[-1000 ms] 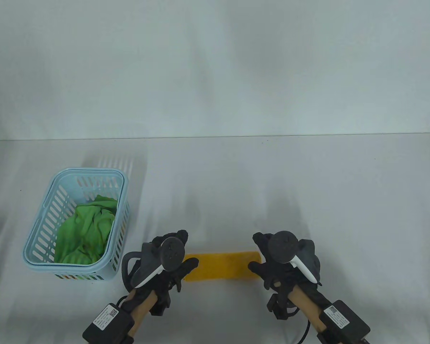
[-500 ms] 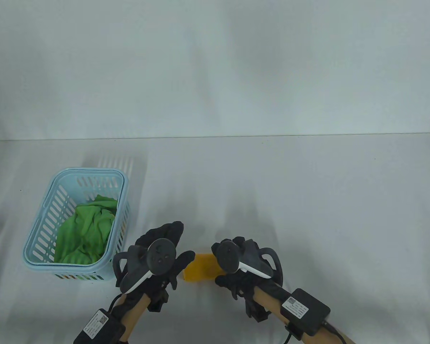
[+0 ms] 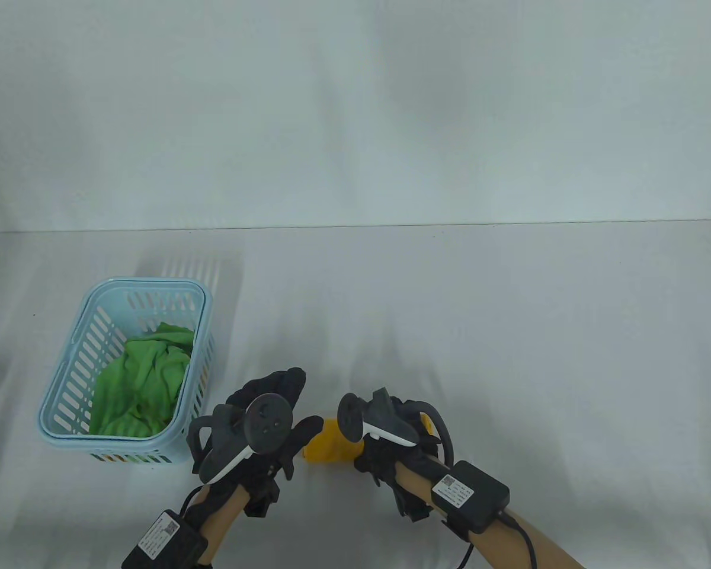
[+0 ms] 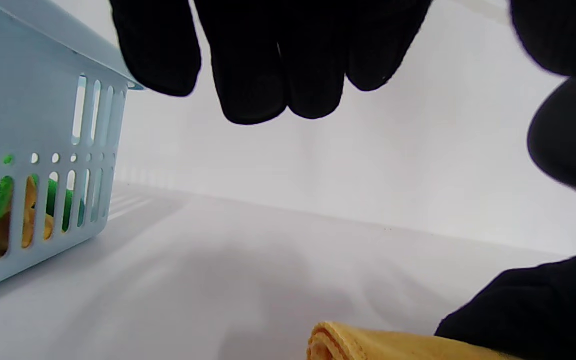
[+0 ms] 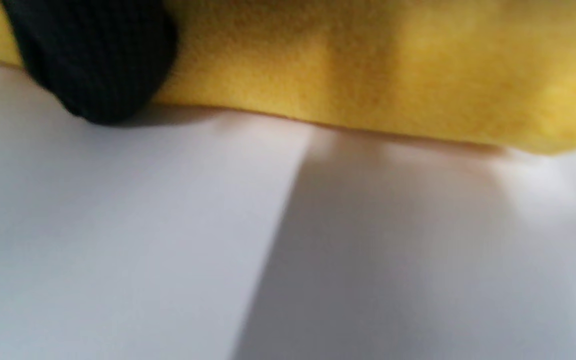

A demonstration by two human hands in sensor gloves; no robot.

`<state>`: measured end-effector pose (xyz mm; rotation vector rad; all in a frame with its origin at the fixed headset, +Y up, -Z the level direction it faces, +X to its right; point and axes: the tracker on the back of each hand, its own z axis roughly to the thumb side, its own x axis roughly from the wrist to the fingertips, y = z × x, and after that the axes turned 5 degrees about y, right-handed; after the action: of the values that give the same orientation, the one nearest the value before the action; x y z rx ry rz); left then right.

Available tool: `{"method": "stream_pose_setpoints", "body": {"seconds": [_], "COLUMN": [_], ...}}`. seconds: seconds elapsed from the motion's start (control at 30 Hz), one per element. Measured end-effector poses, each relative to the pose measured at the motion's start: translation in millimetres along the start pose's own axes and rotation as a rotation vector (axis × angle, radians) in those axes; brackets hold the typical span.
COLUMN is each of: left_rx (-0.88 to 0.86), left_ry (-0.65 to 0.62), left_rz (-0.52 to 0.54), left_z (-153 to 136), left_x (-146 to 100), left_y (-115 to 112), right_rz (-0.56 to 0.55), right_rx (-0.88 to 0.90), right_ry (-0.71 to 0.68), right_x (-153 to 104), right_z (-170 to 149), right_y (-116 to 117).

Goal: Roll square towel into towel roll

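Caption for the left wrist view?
Gloved left hand hovers open above the yellow towel, beside a blue basket.

One yellow towel [image 3: 327, 446] lies near the front of the table [image 3: 509, 332], between two gloved hands: one left hand [image 3: 266, 438] and one right hand [image 3: 391, 450]. One pale blue basket [image 3: 198, 355] stands at the left, with one green cloth [image 3: 142, 385] inside.

The right hand [image 3: 391, 441] has swept leftward along the tabletop's near edge, closing on the left hand [image 3: 269, 430]. With it, the yellow towel [image 3: 327, 446] has shortened from a long flat strip into a short, thick roll between the two hands.
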<state>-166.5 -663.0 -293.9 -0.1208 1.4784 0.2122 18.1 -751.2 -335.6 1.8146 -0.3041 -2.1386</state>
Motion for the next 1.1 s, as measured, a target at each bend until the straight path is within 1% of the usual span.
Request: {"method": "stream_pose_setpoints", "body": {"seconds": [0.07, 0.2, 0.3, 0.4, 0.53, 0.67, 0.8, 0.9, 1.0, 1.1], "left_rx": [0.001, 0.004, 0.004, 0.000, -0.004, -0.008, -0.005, 0.001, -0.001, 0.005], "left_ry": [0.001, 0.002, 0.003, 0.005, 0.011, 0.010, 0.004, 0.003, 0.001, -0.002], "left_rz": [-0.003, -0.013, -0.012, -0.015, -0.006, 0.002, 0.022, 0.027, 0.031, 0.024], "left_z": [0, 1, 0, 0, -1, -2, -4, -4, -4, -4], "left_x": [0, 1, 1, 2, 1, 0, 0, 0, -1, 0], "left_y": [0, -1, -1, -1, 0, 2, 4, 4, 5, 2], "right_rz": [0.020, 0.096, 0.119, 0.119, 0.093, 0.020, -0.118, -0.195, -0.258, -0.290], "right_rx": [0.007, 0.056, 0.074, 0.088, 0.123, 0.185, 0.207, 0.186, 0.162, 0.174], "right_ry": [0.002, 0.005, 0.004, 0.005, 0.005, 0.028, 0.080, 0.142, 0.248, 0.362], "right_x": [2, 11, 14, 14, 11, 1, -17, -22, -19, -10], "right_z": [1, 0, 0, -1, -5, -17, -42, -67, -104, -144], "right_y": [-1, -4, -5, -4, -6, -23, -60, -83, -103, -112]}}
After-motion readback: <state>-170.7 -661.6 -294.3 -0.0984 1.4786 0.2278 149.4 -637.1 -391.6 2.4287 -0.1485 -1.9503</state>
